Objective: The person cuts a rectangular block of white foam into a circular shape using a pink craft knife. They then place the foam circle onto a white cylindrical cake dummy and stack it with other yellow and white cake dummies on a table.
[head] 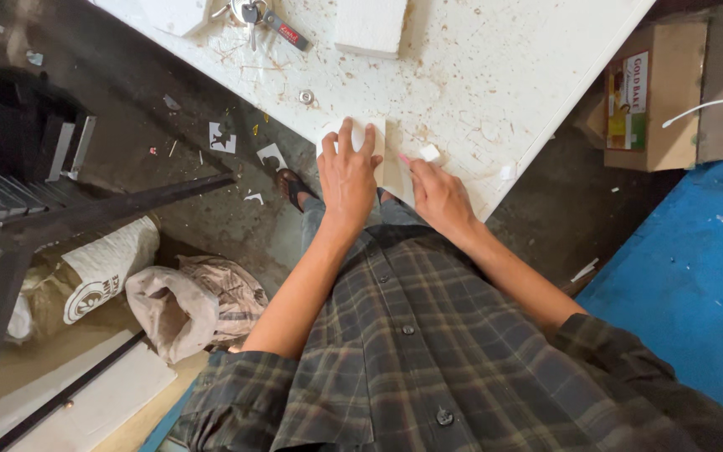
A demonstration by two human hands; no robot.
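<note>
Pale card (391, 163) (small, rectangular) lies flat under left hand (347, 172).

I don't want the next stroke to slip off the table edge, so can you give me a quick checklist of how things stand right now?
1. Left hand pressed flat on the white sheet: ok.
2. Right hand grips a small tool, pinkish tip showing: ok; what kind, cannot tell.
3. Sheet fully on the table: not ok, it sits at the edge.
4. Keys and foam block away from the hands: ok.
5. Small white scrap close to the right hand: not ok.
</note>
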